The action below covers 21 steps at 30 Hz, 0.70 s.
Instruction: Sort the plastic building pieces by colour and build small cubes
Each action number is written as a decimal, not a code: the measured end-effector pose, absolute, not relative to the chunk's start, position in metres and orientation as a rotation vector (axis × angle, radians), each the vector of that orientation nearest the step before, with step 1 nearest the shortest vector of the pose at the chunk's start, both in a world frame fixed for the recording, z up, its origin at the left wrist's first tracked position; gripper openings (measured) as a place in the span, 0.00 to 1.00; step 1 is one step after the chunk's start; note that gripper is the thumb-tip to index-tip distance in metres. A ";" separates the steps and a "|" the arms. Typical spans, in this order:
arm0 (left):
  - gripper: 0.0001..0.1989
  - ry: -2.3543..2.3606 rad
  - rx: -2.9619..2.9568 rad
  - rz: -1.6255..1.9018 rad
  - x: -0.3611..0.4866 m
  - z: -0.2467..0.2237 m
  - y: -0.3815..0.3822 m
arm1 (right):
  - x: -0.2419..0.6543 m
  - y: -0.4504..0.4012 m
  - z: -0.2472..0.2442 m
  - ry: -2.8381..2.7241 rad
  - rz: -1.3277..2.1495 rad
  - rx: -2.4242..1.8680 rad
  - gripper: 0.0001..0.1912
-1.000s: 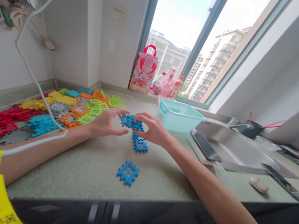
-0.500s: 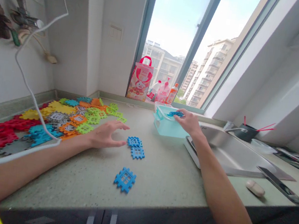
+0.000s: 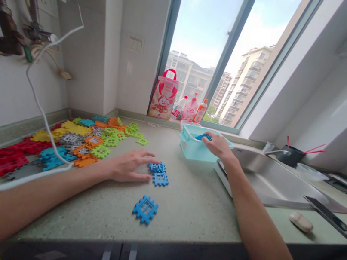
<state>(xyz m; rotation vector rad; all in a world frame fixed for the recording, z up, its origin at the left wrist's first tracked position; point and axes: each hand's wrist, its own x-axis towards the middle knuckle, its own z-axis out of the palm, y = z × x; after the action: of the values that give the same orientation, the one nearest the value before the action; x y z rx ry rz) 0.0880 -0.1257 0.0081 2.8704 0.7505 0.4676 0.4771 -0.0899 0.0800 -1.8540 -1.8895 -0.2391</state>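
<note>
My left hand (image 3: pixel 132 166) rests low over the counter, fingers spread, its fingertips at the edge of two overlapping blue interlocking pieces (image 3: pixel 160 179). Nearer the front edge lies a single blue piece (image 3: pixel 145 209). My right hand (image 3: pixel 218 144) is closed on blue pieces (image 3: pixel 203 137) at the mouth of a turquoise plastic basket (image 3: pixel 198 150). How many pieces it holds is unclear. On the left, behind my left forearm, spreads a heap of pieces in red (image 3: pixel 7 160), yellow (image 3: pixel 76 127), grey, orange, green and light blue.
A white cable (image 3: pixel 38 103) hangs across the heap. Right of the basket is a steel sink (image 3: pixel 270 179), with a bar of soap (image 3: pixel 301 221) and a dark strip (image 3: pixel 331 218) in front. Bottles (image 3: pixel 190 109) and a pink bag (image 3: pixel 163 96) stand by the window.
My left hand has moved right, reaching the two overlapping blue pieces. My right hand has lowered slightly, bringing the blue pieces down into the basket's mouth.
</note>
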 end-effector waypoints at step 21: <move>0.40 0.822 2.883 0.642 0.121 0.013 -0.132 | 0.390 -0.135 0.065 -2.278 -0.168 -0.908 0.12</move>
<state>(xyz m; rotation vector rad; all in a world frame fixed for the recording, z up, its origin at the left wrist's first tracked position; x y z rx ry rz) 0.1211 -0.1325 0.0127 2.8832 0.8219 0.6415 0.3896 -0.1352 0.0647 -0.9082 -2.2779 -0.1684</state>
